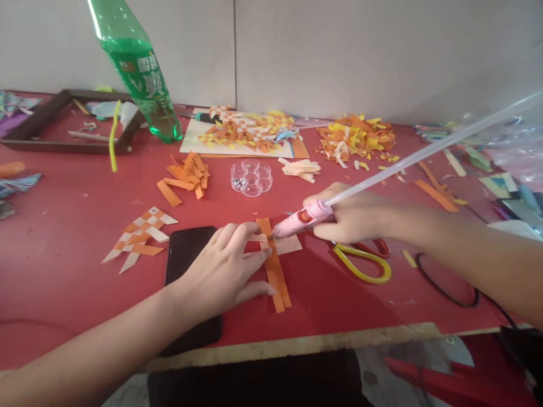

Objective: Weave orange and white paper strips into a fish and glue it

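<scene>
My right hand (345,217) is closed round a pink hot glue gun (301,219), and a long translucent glue stick (424,150) juts out of its back. The gun's nozzle touches or nearly touches two orange paper strips (276,277) lying side by side, crossed by a cream paper strip (289,245). With its fingertips, my left hand (231,263) holds the crossed strips on the table; its thumb rests near their lower part. Under my left wrist lies a black phone (190,243). Scissors with yellow and red handles (365,265) lie below my right hand.
A woven orange-and-cream paper fish (142,234) lies left of the phone. Farther back are loose orange strips (189,176), a clear flower-shaped tray (252,178), cream strips (300,168) and an orange-yellow paper pile (356,138). A green bottle (142,73) stands beside a brown frame (55,147).
</scene>
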Demonstrator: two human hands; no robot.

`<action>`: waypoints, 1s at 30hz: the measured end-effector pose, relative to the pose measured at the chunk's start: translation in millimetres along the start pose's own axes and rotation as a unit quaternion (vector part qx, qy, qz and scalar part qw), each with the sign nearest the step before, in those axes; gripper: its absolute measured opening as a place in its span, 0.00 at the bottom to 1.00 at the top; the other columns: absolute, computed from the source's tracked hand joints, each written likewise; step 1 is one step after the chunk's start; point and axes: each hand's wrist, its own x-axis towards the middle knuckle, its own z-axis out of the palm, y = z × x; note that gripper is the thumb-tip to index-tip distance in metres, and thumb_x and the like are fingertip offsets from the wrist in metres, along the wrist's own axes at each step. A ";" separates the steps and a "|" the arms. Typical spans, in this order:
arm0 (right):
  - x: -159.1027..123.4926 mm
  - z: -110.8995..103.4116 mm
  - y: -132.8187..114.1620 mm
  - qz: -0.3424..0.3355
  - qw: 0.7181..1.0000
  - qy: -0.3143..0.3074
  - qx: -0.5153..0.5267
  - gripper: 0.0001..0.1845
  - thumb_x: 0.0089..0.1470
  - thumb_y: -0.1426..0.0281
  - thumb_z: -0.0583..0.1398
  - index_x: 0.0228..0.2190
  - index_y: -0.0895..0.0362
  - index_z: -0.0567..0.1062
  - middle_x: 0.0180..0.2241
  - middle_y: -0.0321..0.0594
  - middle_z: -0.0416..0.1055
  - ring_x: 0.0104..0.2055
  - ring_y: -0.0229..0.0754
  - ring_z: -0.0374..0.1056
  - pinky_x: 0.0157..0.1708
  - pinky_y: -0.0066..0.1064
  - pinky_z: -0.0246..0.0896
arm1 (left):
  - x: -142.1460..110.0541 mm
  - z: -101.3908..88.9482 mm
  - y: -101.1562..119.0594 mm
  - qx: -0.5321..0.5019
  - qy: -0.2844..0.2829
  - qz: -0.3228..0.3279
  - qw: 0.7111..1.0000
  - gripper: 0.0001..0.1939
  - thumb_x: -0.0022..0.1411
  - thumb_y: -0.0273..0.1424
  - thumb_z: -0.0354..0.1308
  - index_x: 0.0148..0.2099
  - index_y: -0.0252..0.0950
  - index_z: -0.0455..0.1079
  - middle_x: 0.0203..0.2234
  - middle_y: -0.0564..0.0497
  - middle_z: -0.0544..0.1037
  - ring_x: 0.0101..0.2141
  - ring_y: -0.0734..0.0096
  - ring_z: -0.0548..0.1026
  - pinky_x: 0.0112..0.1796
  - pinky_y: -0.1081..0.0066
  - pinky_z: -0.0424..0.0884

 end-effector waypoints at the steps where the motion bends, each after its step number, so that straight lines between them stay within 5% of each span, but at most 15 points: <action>1: 0.1 -0.3 0.0 -0.002 1.000 0.000 -0.003 0.06 0.43 0.74 0.53 0.18 0.53 0.64 0.15 0.28 0.61 0.17 0.33 0.54 0.19 0.28 0.44 | 0.1 0.2 -0.2 0.001 -0.001 -0.001 1.000 0.26 0.61 0.50 0.57 0.49 0.35 0.76 0.50 0.35 0.65 0.47 0.45 0.69 0.45 0.47 0.73; 13: 0.4 0.2 2.7 -0.010 1.000 0.001 -0.006 0.08 0.43 0.74 0.55 0.22 0.52 0.73 0.17 0.30 0.66 0.19 0.35 0.56 0.20 0.28 0.44 | -0.2 -0.1 0.1 0.006 0.010 0.008 1.000 0.26 0.59 0.51 0.58 0.49 0.35 0.76 0.50 0.36 0.65 0.47 0.45 0.67 0.46 0.46 0.72; 30: 0.7 -4.0 -1.9 -0.040 0.999 -0.011 -0.011 0.23 0.45 0.76 0.54 0.38 0.44 0.81 0.20 0.29 0.70 0.20 0.36 0.58 0.21 0.29 0.44 | -1.1 2.4 -0.1 -0.020 -0.005 -0.030 0.999 0.28 0.58 0.54 0.57 0.50 0.39 0.76 0.48 0.38 0.59 0.45 0.48 0.65 0.47 0.47 0.71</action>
